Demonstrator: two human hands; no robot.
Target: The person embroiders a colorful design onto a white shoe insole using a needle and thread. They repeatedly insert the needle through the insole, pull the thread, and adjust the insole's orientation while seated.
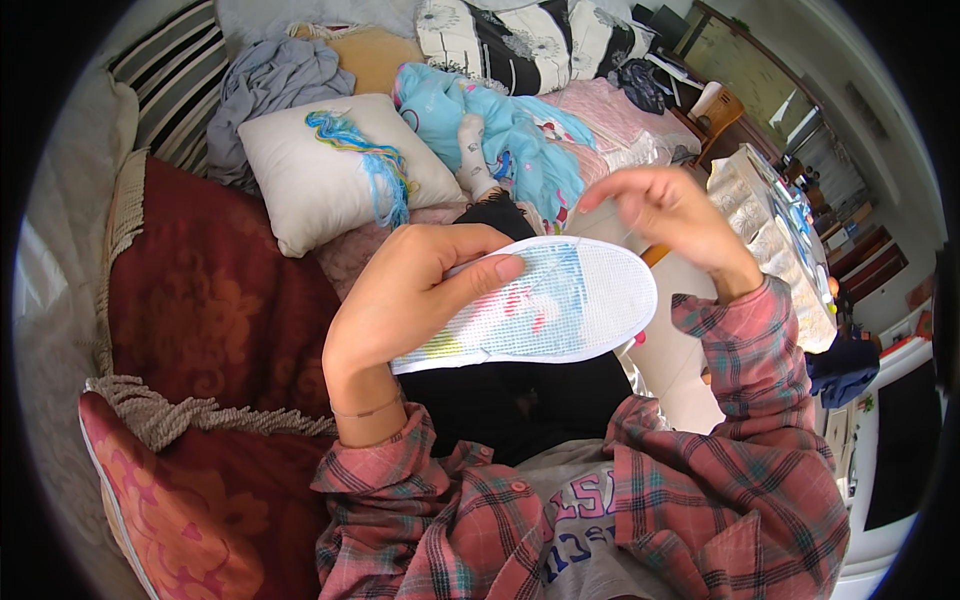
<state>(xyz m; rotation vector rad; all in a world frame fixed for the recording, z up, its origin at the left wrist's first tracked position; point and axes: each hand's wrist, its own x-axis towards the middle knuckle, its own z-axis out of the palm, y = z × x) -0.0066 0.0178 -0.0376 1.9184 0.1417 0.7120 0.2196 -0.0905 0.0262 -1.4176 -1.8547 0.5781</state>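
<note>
My left hand grips a white mesh shoe insole over my lap, with the thumb on top and the fingers underneath. Light-blue cross-stitch covers part of the mesh, along with red marks and a yellow-green patch near my wrist. The rounded end on the right is plain white. A fine pale thread crosses the stitched area up to the insole's upper edge. Just above and right of that edge, my right hand is raised with curled fingers. It is blurred, so whether it pinches a needle or thread is unclear.
Blue, yellow and pink embroidery floss lies on a cream cushion at the upper left. Dark red cushions are at my left. My outstretched leg, with a white sock, rests by a turquoise blanket. A cloth-covered table stands at the right.
</note>
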